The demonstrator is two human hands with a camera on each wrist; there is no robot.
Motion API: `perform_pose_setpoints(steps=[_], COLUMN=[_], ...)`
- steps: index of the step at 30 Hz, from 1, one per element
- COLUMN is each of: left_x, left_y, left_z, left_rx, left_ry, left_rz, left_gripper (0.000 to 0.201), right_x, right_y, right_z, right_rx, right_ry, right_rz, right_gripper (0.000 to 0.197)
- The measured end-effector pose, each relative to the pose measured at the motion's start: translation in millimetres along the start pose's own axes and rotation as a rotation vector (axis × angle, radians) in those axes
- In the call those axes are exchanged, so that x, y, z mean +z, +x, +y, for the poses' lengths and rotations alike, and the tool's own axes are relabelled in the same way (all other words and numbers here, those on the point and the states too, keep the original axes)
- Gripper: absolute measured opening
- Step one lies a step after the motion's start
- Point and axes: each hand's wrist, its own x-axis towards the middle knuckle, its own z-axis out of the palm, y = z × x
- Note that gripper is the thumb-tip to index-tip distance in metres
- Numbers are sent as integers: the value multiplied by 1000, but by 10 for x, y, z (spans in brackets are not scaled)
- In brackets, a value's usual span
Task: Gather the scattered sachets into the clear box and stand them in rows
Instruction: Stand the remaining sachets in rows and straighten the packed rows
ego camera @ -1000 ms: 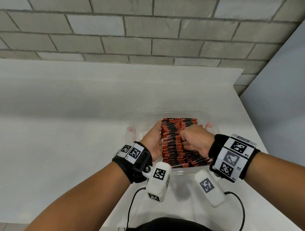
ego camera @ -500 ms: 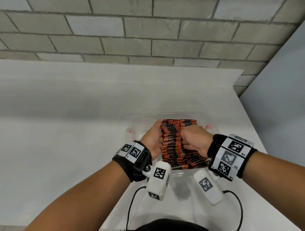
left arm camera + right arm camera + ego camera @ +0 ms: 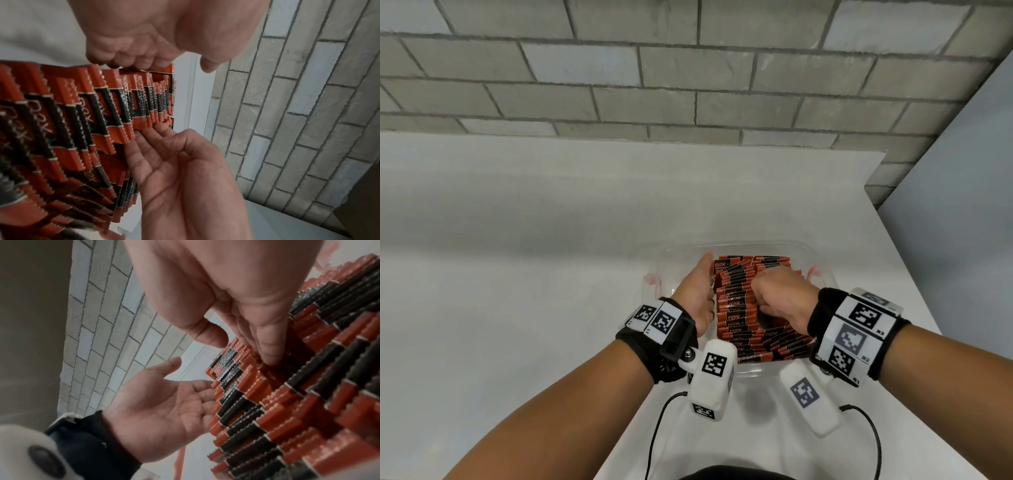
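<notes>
From the head view, the clear box [image 3: 736, 251] sits on the white tabletop [image 3: 517, 274] close to the person, packed with red-and-black sachets [image 3: 736, 308] standing on edge in rows. Both hands are down inside it. The left hand [image 3: 697, 294] lies along the left side of the left row with its fingers straight, palm facing the sachets. The right hand [image 3: 782, 296] shows only its back here, knuckles bent, so what the fingers do is hidden from above.

The wrist views fill that in. The left wrist view shows the left hand [image 3: 180, 170] flat and relaxed, its fingertips [image 3: 162, 128] touching the red edges of the sachets [image 3: 92, 121], holding nothing. Across the row, the right hand [image 3: 164, 37] has its fingers curled down onto the sachet tops. In the right wrist view, the right hand [image 3: 236, 305] pushes its fingers [image 3: 271, 353] into a gap between the sachets [image 3: 287, 402], thumb held apart; it seems to be pressing rather than gripping any one, though blur makes this uncertain. The left hand [image 3: 164, 410] shows open-palmed there too.

Behind the tabletop rises a grey brick wall [image 3: 688, 85]; a plain pale panel [image 3: 962, 222] stands at the right.
</notes>
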Motion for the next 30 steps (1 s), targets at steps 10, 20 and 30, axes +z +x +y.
perform_pose_setpoints(steps=[10, 20, 30], left_x=[-16, -19, -31], left_y=[51, 62, 55], left_z=[18, 44, 47], left_rx=[-1, -7, -18], left_ry=[-33, -62, -81], left_rz=[-8, 15, 31], left_gripper=[64, 58, 56], right_x=[15, 40, 42], right_y=[9, -26, 15], right_z=[6, -50, -55], right_rx=[-69, -92, -121], right_ry=[-58, -76, -50], right_rz=[-28, -24, -28], right_gripper=[37, 39, 30])
